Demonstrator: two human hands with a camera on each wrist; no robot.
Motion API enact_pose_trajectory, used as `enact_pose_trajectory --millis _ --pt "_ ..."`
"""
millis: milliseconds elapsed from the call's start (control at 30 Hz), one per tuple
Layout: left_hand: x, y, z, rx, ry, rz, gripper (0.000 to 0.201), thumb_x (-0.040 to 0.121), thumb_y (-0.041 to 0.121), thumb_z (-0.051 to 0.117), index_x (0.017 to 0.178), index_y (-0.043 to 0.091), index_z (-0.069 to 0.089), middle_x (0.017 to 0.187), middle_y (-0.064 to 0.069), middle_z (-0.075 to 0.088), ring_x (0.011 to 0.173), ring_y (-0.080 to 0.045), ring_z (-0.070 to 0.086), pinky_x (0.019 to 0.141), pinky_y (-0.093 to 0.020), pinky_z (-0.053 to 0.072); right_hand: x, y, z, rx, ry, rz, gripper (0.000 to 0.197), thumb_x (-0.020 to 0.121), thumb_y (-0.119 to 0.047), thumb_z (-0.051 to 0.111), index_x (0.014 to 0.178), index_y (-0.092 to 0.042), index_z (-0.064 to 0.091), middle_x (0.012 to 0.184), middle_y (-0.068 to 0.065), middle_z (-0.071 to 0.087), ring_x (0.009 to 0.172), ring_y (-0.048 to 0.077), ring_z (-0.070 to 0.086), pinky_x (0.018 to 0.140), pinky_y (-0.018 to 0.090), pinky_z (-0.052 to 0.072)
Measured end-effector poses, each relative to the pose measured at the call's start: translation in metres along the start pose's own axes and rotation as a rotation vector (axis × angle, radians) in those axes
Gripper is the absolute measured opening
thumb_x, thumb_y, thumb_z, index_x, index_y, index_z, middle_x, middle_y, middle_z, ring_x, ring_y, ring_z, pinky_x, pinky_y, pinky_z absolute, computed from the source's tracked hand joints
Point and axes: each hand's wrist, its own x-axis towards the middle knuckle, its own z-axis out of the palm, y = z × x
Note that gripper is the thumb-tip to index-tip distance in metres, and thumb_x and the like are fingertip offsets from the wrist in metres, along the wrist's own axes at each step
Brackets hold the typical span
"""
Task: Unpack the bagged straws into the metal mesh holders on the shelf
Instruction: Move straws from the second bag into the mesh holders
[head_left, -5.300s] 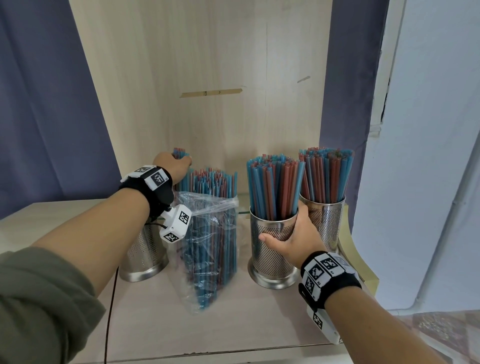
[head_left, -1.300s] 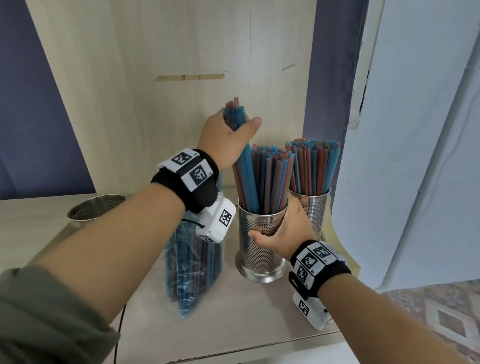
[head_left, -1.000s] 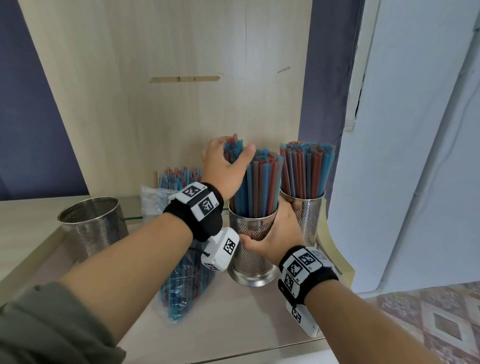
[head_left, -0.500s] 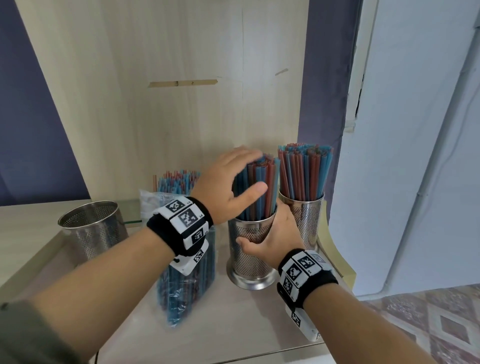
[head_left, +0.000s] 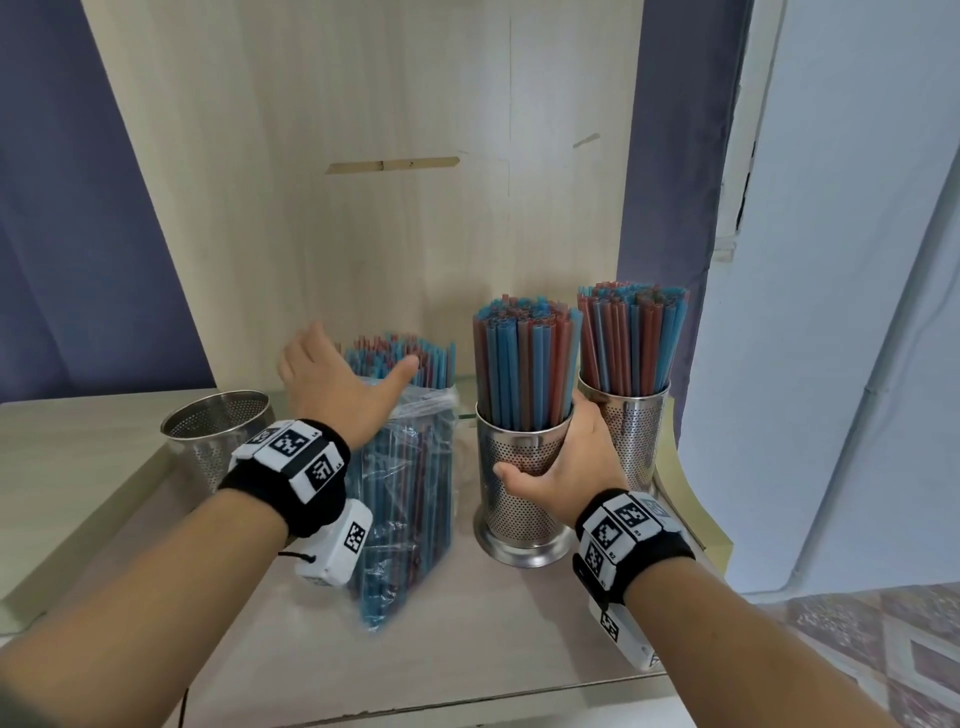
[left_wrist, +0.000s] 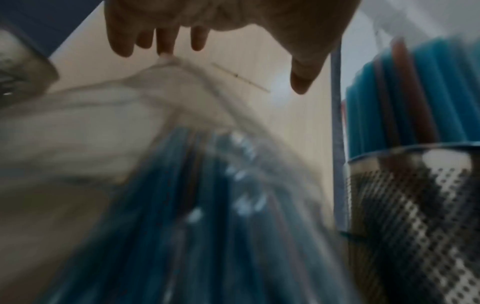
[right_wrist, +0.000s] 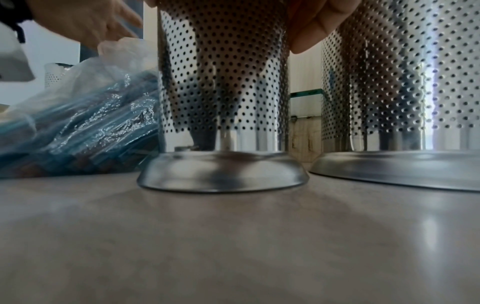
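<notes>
Black wristbands, white tag-marked camera blocks, bare forearms

Head view looks down on the shelf. Left wrist view, blurred, faces up. Right wrist view sits low; all share the middle holder.

Setting: indoor storage corner, most likely a home or a small café back room; which of the two cannot be told. Evidence: pale wood-laminate shelf with matching back panel; purple-blue curtains on both sides; plain white wall at right; patterned floor tile below. Stock on the shelf: perforated steel holders packed with blue and red straws, plus a clear bag of straws.
</notes>
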Motion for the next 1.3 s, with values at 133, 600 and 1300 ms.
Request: enact_pose_trajectory --millis 133,600,1300 --pt "-0.001 -0.019 0.016 -0.034 -0.210 -0.148 0.148 0.050 0.087 0.063 0.153 0.011 -0.012 0.163 -0.016 -0.002 0.149 -0.035 0.001 0.120 -0.050 0.008 -0.001 -0.002 -0.002 0.007 0.008 -0.002 0.107 0.051 -0.058 0.084 0.137 -0.015 0.035 0.125 0.002 0.050 0.122 0.018 0.046 0.107 0.035 0.043" --pt "0.005 -0.027 0.043 0.052 -0.402 -0.291 0.150 0.042 0.070 0.086 0.150 0.002 0.006 0.148 -0.018 0.040 0.130 -0.038 0.046 0.102 -0.046 0.047 -0.003 -0.011 -0.011 0.202 -0.096 0.104 0.089 0.057 -0.042 0.090 0.122 -0.029 0.030 0.121 -0.009 0.054 0.112 0.011 0.055 0.097 0.024 0.045" --pt "-0.011 -0.027 0.046 -0.077 -0.340 -0.299 0.147 0.053 0.058 0.088 0.153 0.006 -0.008 0.155 -0.021 0.028 0.134 -0.041 0.041 0.108 -0.051 0.040 -0.071 0.027 -0.104 0.227 0.031 0.288 0.105 0.057 -0.034 0.092 0.137 -0.029 0.024 0.125 -0.006 0.056 0.113 0.016 0.060 0.100 0.040 0.051"
